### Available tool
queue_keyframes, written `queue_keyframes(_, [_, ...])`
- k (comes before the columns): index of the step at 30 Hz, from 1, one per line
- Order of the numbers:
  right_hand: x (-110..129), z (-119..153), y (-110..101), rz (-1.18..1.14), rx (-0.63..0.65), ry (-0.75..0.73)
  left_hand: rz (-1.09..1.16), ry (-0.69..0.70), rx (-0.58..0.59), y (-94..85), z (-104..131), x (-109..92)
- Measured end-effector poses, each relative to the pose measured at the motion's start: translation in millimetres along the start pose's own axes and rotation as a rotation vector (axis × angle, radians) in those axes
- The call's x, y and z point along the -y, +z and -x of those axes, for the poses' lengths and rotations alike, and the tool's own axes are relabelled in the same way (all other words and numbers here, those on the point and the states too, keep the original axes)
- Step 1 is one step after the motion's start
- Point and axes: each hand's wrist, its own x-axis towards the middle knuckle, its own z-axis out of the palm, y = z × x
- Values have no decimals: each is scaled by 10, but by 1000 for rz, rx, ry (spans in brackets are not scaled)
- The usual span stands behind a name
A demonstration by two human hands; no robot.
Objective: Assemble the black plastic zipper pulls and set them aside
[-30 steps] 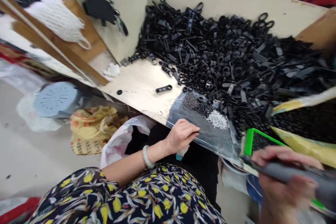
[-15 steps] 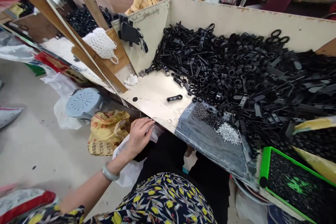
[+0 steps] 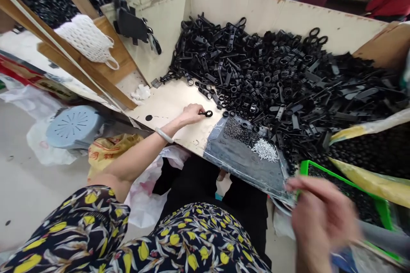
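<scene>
On the pale board of the bench, my left hand (image 3: 193, 114) has its fingers closed on a flat black plastic part; the part's ring end (image 3: 208, 113) sticks out to the right, the rest is hidden by the fingers. My right hand (image 3: 325, 211), blurred by motion, is at the lower right before the green-rimmed tray (image 3: 304, 168). Its fingers look curled and pinched together; whatever they hold cannot be made out. Between the hands lies a dark grey mat (image 3: 237, 158) with small dark pieces (image 3: 240, 134) and a heap of silvery screws or pins (image 3: 265, 150).
A large heap of black plastic parts (image 3: 256, 72) fills the bin behind the mat, against a pale wooden wall (image 3: 256, 6). A wooden post (image 3: 70, 59) and white net (image 3: 85, 40) stand left. A blue stool (image 3: 75, 126) and yellow sack (image 3: 110, 153) are below.
My left hand has moved from the bench's front edge up onto the board and taken hold of the black plastic part lying there. My right hand has come into view at lower right.
</scene>
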Motion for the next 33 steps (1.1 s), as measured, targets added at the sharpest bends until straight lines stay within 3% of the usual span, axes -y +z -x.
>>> queue_keyframes(2, [-374, -136, 428, 78, 158, 17, 87, 18, -8, 24, 160, -20])
queue_keyframes(5, [-830, -265, 967, 206, 378, -1, 530, 27, 91, 96, 530, -110])
queue_keyframes(7, [-983, -300, 1181, 328, 431, -33, 891, 21, 219, 186, 807, -195])
queue_keyframes(9, [-1044, -316, 1286, 450, 459, -61, 1104, -19, 299, 302, 1051, -276])
queue_keyframes(14, [-1084, -338, 1329, 583, 520, -144, 1273, -184, 274, 543, 1340, -384])
queue_keyframes(23, [-1133, -299, 1364, 627, 488, -193, 1289, -247, 237, 623, 1356, -411])
queue_keyframes(28, [-1082, -284, 1274, 529, 468, -135, 1266, -257, 224, 641, 1363, -438])
queue_keyframes(33, [-953, -167, 1139, 274, 419, -21, 1265, -262, 226, 636, 1390, -516])
